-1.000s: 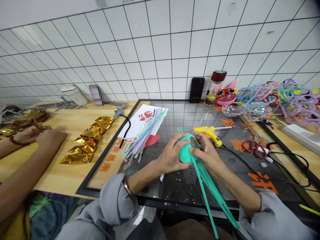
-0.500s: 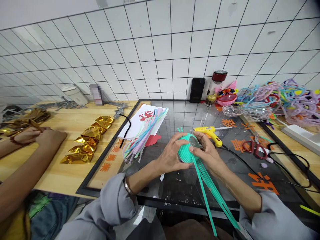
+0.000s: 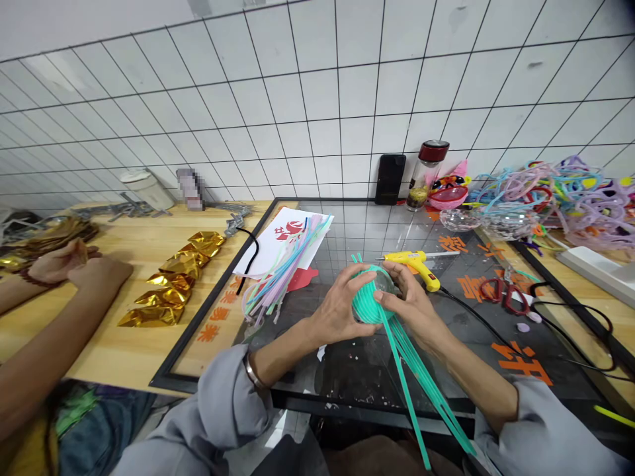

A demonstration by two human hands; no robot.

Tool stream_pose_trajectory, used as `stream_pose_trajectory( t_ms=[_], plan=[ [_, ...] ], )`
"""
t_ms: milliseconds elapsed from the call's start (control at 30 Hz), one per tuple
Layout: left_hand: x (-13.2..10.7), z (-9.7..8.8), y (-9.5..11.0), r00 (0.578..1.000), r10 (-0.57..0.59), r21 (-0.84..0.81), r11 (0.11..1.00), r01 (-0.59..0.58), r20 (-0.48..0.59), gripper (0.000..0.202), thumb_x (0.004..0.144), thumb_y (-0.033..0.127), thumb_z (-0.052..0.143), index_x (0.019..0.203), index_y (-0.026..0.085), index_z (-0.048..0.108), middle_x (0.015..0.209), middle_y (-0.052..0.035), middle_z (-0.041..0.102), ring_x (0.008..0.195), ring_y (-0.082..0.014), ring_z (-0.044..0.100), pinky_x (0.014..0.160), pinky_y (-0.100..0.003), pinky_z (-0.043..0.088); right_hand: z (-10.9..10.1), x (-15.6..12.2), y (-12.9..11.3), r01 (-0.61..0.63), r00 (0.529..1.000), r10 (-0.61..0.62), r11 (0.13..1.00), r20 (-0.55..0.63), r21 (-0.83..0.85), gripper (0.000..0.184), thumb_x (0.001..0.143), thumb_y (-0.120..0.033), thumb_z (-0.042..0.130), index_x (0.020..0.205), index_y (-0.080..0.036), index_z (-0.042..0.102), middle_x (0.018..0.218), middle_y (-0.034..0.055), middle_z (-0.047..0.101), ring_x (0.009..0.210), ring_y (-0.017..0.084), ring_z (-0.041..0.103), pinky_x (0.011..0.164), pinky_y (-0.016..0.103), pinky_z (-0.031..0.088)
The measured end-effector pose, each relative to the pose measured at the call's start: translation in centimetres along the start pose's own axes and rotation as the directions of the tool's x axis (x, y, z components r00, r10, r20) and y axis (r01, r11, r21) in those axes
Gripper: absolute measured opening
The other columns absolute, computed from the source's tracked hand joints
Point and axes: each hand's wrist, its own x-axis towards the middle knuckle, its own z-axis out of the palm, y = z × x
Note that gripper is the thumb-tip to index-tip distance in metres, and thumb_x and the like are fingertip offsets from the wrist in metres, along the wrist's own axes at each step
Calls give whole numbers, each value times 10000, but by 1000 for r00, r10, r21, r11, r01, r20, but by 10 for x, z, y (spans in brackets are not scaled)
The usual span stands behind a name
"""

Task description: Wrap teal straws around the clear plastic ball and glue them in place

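Observation:
A clear round ball (image 3: 385,283), partly wrapped in green plastic strips (image 3: 366,303), is held between both hands above the dark glass board. My left hand (image 3: 342,304) is closed round its left side. My right hand (image 3: 409,297) grips the right side, its thumb pressing on a strip at the front. Long loose ends of green strip (image 3: 426,383) hang down from the ball toward my lap. Just beyond my right hand lies a yellow hot glue gun (image 3: 419,264) with a glue stick in its back.
Pastel strips (image 3: 290,271) lie on white paper (image 3: 270,238) to the left. Scissors (image 3: 506,294), a power strip (image 3: 602,274) and tangled coloured strips (image 3: 555,198) are at right. A phone (image 3: 390,179) and bottle (image 3: 427,175) stand behind. A co-worker's hands (image 3: 79,264) are beside gold foil (image 3: 173,281).
My hands and the ball stay almost where they were, with my right thumb shifted slightly left. The co-worker's hands have turned a little around the piece they hold.

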Motion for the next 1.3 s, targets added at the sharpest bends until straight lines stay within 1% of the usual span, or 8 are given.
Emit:
stream_pose_trajectory(
  t_ms=[200, 500, 633, 767, 967, 1167, 1233, 1300],
  plan=[
    [0, 0, 2, 999, -26, -18, 999, 27, 21, 932, 707, 333, 801, 1479, 260, 284, 1382, -158, 459, 1297, -345, 491, 1040, -587, 503, 0, 2, 2, 1, 1000, -1, 1000, 7, -18, 689, 612, -455, 773, 1217, -258, 508, 1398, 116, 531, 1384, 294, 437, 1174, 496, 309],
    [0, 1, 4, 994, -106, -114, 988, 104, -9, 838, 637, 262, 834, 1340, 262, 379, 1322, -129, 488, 1301, -354, 505, 1043, -604, 488, -3, 3, 7, 0, 1000, 0, 999, 6, -32, 710, 640, -539, 805, 1227, -266, 515, 1380, 116, 551, 1358, 298, 463, 1146, 509, 345],
    [-1, 2, 4, 985, -171, -129, 977, 170, -2, 908, 621, 266, 841, 1383, 266, 348, 1340, -127, 493, 1329, -374, 490, 1091, -636, 443, -4, 4, 9, -2, 1000, 3, 1000, 11, -25, 728, 637, -603, 806, 1212, -253, 530, 1344, 117, 570, 1331, 303, 486, 1135, 512, 364],
    [-2, 0, 4, 983, -182, -100, 978, 183, 25, 943, 638, 286, 832, 1430, 272, 321, 1381, -135, 485, 1357, -381, 476, 1116, -631, 426, -3, 4, 9, 3, 1000, -3, 1000, 1, -27, 712, 640, -617, 804, 1197, -262, 538, 1319, 108, 588, 1304, 296, 510, 1111, 505, 397],
    [-2, -1, 3, 987, -160, -85, 983, 162, 33, 917, 655, 291, 832, 1424, 263, 333, 1382, -151, 487, 1382, -390, 454, 1103, -650, 431, -2, 5, 9, 2, 1000, -3, 1000, -19, -29, 723, 624, -609, 808, 1196, -255, 541, 1315, 115, 593, 1306, 307, 503, 1095, 499, 400],
    [-2, -2, 5, 993, -117, -11, 993, 117, 4, 884, 675, 350, 836, 1406, 250, 350, 1502, -196, 327, 1426, -403, 380, 1084, -652, 442, -4, 7, 13, 14, 999, -16, 999, -30, -49, 706, 644, -616, 800, 1202, -263, 550, 1310, 105, 590, 1301, 294, 501, 1085, 486, 393],
    [-1, -2, 6, 997, -72, 24, 997, 72, -17, 818, 717, 357, 816, 1397, 261, 372, 1459, -178, 388, 1398, -381, 414, 1085, -636, 445, -4, 7, 13, 8, 999, -10, 999, -37, -44, 719, 632, -630, 803, 1198, -267, 551, 1299, 105, 594, 1288, 296, 508, 1077, 486, 397],
    [0, -3, 6, 999, 14, 40, 999, -13, -33, 741, 775, 348, 780, 1397, 274, 385, 1365, -144, 494, 1324, -332, 492, 1099, -618, 439, -4, 8, 13, 0, 999, -1, 999, -47, -34, 734, 610, -663, 799, 1180, -271, 554, 1277, 106, 604, 1257, 299, 528, 1061, 488, 408]
  ],
)
